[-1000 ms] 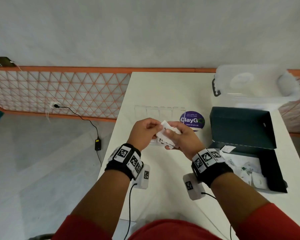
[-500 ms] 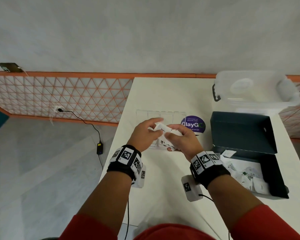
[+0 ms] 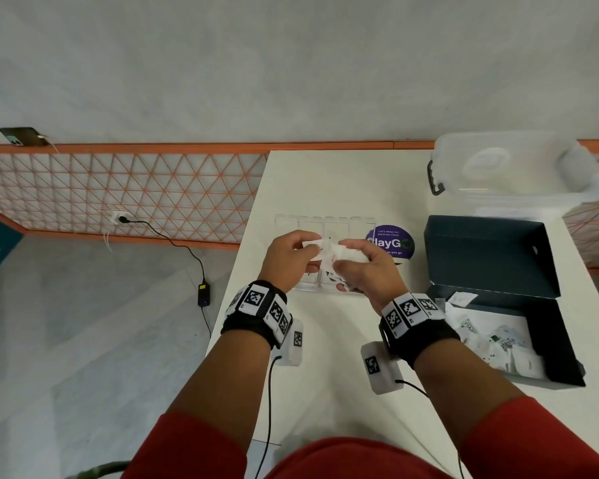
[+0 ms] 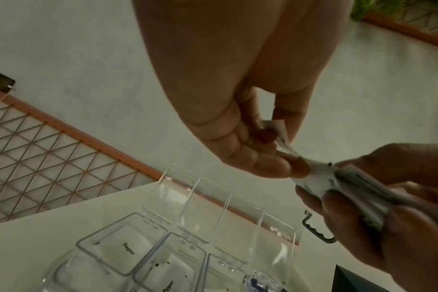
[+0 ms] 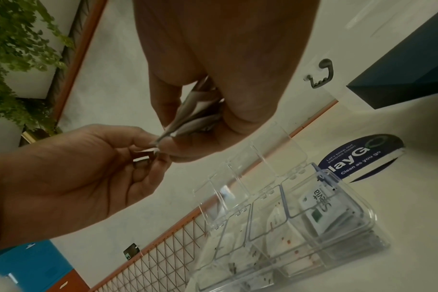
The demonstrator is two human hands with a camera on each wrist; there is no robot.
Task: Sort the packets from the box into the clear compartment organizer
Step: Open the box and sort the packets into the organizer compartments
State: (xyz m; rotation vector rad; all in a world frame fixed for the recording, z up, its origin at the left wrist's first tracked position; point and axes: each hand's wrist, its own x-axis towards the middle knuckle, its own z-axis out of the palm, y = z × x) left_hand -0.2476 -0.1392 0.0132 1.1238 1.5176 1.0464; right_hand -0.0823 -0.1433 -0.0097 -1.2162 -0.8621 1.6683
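Both hands hover over the clear compartment organizer [image 3: 325,224], whose lids stand open. My right hand [image 3: 363,267] grips a small stack of white packets [image 3: 346,255]. My left hand [image 3: 291,257] pinches one white packet [image 3: 313,244] at the edge of that stack. In the left wrist view the pinched packet [image 4: 279,130] meets the stack [image 4: 363,189] above the organizer [image 4: 188,227]. The right wrist view shows the stack [image 5: 195,116] in my right fingers and the organizer [image 5: 300,227] with sorted packets below. The dark open box [image 3: 547,326] holds more packets [image 3: 491,337] at the right.
A round purple sticker [image 3: 391,242] lies on the white table [image 3: 325,181] between organizer and box. A clear lidded storage bin [image 3: 512,178] stands behind the box. The table's left edge drops to the floor, where a charger cable [image 3: 187,257] runs.
My hands have shifted slightly away from me over the organizer. The left fingers have drawn one packet leftward out of the stack held by the right hand.
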